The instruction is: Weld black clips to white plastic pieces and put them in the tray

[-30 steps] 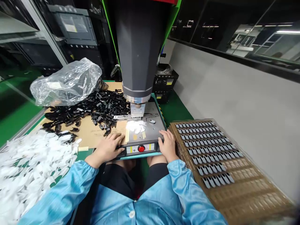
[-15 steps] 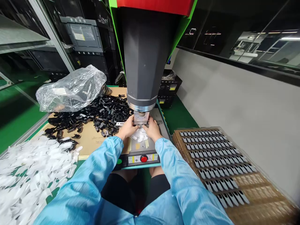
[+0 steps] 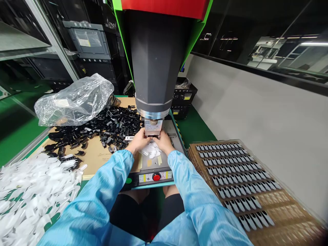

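Note:
Under the metal block [image 3: 153,127] of a pressing machine [image 3: 155,61], both my hands reach in from the near side. My left hand [image 3: 139,140] is at the block's left, its thumb pointing inward and its fingers curled. On the right my right hand [image 3: 164,142] mirrors it, thumb and fingers drawn in close to the block. The fingertips meet around a spot just beneath the block; what they grip there is too small and hidden to name. Directly in front of the hands, a small heap of white plastic pieces [image 3: 151,150] lies on the grey machine base [image 3: 166,160].
A red button [image 3: 156,176] and a green button [image 3: 128,180] sit on the base's front. Leftward are black plastic parts [image 3: 115,123], a clear plastic bag [image 3: 77,99] and many white pieces [image 3: 33,191]. Stacked trays [image 3: 279,205] holding grey oblong parts stand at the right.
My right hand has come slightly inward, closer to the block and the left hand. The left hand stays almost in place. The whole view has shifted a little.

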The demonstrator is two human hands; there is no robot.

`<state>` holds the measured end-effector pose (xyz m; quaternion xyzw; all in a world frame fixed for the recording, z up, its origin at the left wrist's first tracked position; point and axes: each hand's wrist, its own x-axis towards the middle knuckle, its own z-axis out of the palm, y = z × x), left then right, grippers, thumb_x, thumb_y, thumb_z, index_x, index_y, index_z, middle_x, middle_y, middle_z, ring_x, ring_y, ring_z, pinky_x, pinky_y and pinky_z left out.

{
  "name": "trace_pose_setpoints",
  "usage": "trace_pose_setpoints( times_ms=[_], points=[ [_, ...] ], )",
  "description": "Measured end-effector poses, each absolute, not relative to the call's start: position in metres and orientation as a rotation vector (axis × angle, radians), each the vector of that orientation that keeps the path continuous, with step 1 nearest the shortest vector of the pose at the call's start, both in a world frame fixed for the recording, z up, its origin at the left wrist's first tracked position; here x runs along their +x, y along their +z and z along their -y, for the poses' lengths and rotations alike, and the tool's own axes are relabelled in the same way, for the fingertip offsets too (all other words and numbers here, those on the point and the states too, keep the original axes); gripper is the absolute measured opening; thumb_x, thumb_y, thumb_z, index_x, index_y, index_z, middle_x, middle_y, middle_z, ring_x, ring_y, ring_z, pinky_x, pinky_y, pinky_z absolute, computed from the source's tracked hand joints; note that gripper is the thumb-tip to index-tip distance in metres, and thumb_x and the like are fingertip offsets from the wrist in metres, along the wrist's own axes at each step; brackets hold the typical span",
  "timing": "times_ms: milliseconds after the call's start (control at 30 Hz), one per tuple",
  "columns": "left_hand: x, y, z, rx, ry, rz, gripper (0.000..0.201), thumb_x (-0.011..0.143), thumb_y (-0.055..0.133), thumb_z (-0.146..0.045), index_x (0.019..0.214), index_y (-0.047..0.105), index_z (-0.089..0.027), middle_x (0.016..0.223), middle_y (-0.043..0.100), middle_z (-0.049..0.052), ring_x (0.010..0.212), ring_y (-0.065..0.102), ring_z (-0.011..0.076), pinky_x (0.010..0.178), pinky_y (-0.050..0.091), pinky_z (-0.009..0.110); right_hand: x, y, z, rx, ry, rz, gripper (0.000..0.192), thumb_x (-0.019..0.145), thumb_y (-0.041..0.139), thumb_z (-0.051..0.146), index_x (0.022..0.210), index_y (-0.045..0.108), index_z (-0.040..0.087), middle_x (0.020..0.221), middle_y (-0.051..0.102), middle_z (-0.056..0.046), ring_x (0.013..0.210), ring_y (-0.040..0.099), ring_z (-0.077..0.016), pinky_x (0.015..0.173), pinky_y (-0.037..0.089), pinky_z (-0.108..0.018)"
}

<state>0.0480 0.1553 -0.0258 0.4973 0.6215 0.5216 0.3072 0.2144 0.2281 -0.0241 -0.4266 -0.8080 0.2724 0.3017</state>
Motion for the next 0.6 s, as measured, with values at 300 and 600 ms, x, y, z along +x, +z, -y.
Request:
trace_pose_setpoints(
  times_ms=[300,600],
  points=[
    [0.083,-0.021,-0.093,0.847,1.622,-1.367,0.055,0.077,0.089,-0.045,0.120,0.073,-0.015,0.117,0.078,0.013,0.096,0.073,0.0209,0.088,0.058,0.035,0.229,-0.034,-0.182,-0.921,1.256,1.573,0.030,0.085,0.065,0.025,0.114,0.071,0.021,0.108,0.079,-0.008,0.092,0.075,-0.0214,0.086,0.062,-0.036],
    [0.152,-0.042,0.004,0.710,1.650,-1.148,0.048,0.079,0.092,-0.044,0.116,0.072,-0.019,0.102,0.080,0.007,0.091,0.073,0.0172,0.085,0.057,0.029,0.282,-0.051,-0.067,-0.810,1.484,1.386,0.036,0.084,0.068,0.022,0.119,0.069,0.023,0.119,0.077,-0.009,0.111,0.075,-0.0240,0.095,0.064,-0.039]
  ],
)
